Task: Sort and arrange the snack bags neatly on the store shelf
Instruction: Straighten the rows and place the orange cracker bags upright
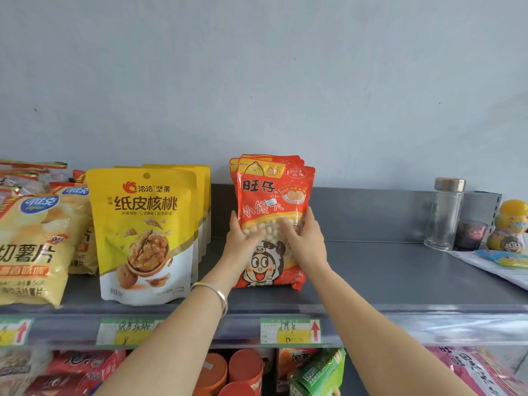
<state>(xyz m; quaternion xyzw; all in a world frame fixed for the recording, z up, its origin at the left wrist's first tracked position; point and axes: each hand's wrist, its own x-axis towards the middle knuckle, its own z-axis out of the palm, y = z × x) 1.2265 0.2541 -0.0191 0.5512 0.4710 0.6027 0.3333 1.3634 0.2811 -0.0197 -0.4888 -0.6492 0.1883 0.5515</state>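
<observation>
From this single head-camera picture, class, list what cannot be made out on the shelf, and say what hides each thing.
All in the head view:
1. How many rear bags stand behind the front red bag: it covers them, only top edges show.
2. Whether the left hand and right hand grip it or just press it: the fingers are blurred.
3. The whole chip bags: cut off by the left edge.
4. The writing on the price tag: too small.

Small grocery shop; grey metal shelf (371,267) running along plain wall (257,67); identical packets standing in facing rows: yellow walnut bags (145,232), red snack bags (271,195), crisp bags (31,247); handwritten price labels (290,330) with red arrows sitting in clear strip (457,324) along shelf edge; more packaged goods (85,367) crowding lower tier.
</observation>
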